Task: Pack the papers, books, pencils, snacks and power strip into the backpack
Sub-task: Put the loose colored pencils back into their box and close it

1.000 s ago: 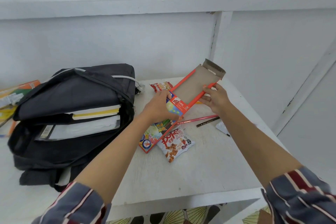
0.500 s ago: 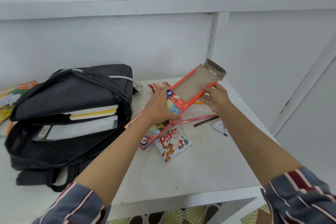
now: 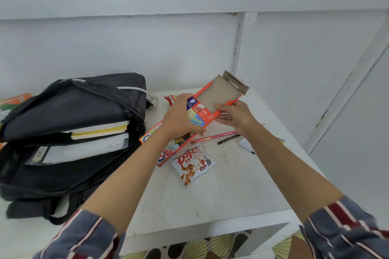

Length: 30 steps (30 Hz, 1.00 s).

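My left hand (image 3: 180,116) grips the lower end of an orange pencil box (image 3: 212,101), held tilted above the table with its cardboard tray slid out. My right hand (image 3: 235,116) pinches the box's right edge together with an orange pencil (image 3: 231,102). Under the box lies a colourful flat box (image 3: 166,149). A pink pencil (image 3: 212,137) and a black pencil (image 3: 228,139) lie on the white table (image 3: 221,191). A snack bag (image 3: 192,164) lies in front, another snack bag (image 3: 170,99) behind my left hand. The open black backpack (image 3: 69,132) at left holds books and papers (image 3: 99,132).
A white cable with a plug (image 3: 150,97) sticks out of the backpack's top. A small white packet (image 3: 246,145) lies at the right of the pencils. Orange and green items (image 3: 14,101) sit at the far left. The wall stands close behind; the table edge is near me.
The pencil box has risen slightly and my right hand now pinches an orange pencil against its right edge. My left hand has shifted a little along the box's lower end.
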{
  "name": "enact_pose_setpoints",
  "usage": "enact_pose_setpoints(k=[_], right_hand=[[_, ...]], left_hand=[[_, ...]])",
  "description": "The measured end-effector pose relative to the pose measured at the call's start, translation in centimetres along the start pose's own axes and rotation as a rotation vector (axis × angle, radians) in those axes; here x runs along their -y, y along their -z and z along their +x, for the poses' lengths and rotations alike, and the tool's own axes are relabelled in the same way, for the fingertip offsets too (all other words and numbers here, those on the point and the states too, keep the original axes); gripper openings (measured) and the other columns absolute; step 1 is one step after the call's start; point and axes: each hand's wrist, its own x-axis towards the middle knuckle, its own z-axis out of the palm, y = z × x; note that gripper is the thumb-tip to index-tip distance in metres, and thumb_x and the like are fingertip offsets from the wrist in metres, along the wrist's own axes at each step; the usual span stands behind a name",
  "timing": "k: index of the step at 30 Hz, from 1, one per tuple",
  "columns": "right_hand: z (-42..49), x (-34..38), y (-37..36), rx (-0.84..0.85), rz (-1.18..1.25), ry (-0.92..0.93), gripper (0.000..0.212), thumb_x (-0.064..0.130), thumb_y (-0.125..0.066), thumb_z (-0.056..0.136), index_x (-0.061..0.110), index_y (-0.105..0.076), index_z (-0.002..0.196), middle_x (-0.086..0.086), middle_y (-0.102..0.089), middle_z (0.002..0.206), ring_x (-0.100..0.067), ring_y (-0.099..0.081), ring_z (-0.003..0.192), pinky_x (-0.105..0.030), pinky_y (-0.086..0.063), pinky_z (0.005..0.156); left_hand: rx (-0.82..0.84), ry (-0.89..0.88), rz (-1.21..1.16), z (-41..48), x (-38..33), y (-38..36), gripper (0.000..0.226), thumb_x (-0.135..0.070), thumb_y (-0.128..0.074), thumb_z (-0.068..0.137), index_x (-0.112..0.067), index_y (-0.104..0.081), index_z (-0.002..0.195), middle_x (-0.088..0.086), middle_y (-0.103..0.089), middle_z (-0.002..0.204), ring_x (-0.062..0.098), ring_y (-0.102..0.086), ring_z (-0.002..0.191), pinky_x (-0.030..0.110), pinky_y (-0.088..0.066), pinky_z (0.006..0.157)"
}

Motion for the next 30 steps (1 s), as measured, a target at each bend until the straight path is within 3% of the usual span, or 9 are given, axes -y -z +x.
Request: enact_pose_setpoints(k=[4,9,16,20,27,30], right_hand=[[0.2,0.9,1.0,-0.053,0.074,0.038,0.035,0.025,-0.058,0.092,0.010,-0.044,0.120,-0.008,-0.065,0.092,-0.017,-0.069,0.066,-0.029,-0.057,0.071],[0.3,1.7,1.2,-0.092,0.090,0.105,0.039,0.005,-0.056,0.091,0.018,-0.040,0.124,-0.007,-0.061,0.088,-0.022,-0.064,0.070,-0.024,-0.058,0.064],[0.8,1.8,0.7,-0.055,-0.021,0.088,0.043,0.001,-0.059,0.089,0.011,-0.043,0.127,-0.009,-0.060,0.088,-0.021,-0.064,0.068,-0.023,-0.058,0.059],[1.1,1.5,-0.8,0.049,-0.074,0.013,0.048,-0.003,-0.058,0.088,0.011,-0.043,0.130,-0.012,-0.062,0.091,-0.023,-0.066,0.071,-0.025,-0.058,0.059],[1.7,0.7,-2.7,0.114,-0.135,-0.036,0.045,0.010,-0.057,0.092,0.010,-0.041,0.133,-0.007,-0.064,0.090,-0.020,-0.067,0.073,-0.023,-0.058,0.060],[2.0,0.3,-3.2,0.116,-0.163,-0.089,0.059,0.022,-0.060,0.091,0.011,-0.031,0.141,-0.008,-0.066,0.088,-0.020,-0.067,0.073,-0.024,-0.057,0.060]], left_hand=[[-0.009,0.001,-0.065,-0.2,0.5,0.3,0.100,-0.032,-0.087,0.057,-0.016,-0.030,0.137,0.001,-0.041,0.129,0.013,-0.047,0.109,0.032,-0.047,0.093],[-0.001,0.004,-0.035,-0.2,0.6,0.6,0.101,-0.034,-0.088,0.057,-0.016,-0.030,0.138,0.002,-0.040,0.131,0.015,-0.046,0.112,0.036,-0.046,0.096],[0.011,0.057,0.009,-0.3,0.5,1.0,0.103,-0.036,-0.087,0.057,-0.015,-0.029,0.139,0.003,-0.038,0.133,0.016,-0.046,0.115,0.039,-0.047,0.096],[-0.011,0.079,0.006,-0.2,0.4,1.2,0.098,-0.036,-0.086,0.060,-0.016,-0.029,0.138,0.002,-0.039,0.132,0.013,-0.046,0.112,0.035,-0.048,0.093],[-0.027,0.178,0.061,-0.4,0.8,1.4,0.099,-0.044,-0.082,0.061,-0.016,-0.028,0.139,0.003,-0.039,0.130,0.017,-0.048,0.113,0.030,-0.044,0.087],[-0.008,0.256,0.077,-0.7,0.7,1.2,0.102,-0.049,-0.078,0.064,-0.014,-0.022,0.142,0.006,-0.034,0.133,0.023,-0.046,0.117,0.035,-0.044,0.090]])
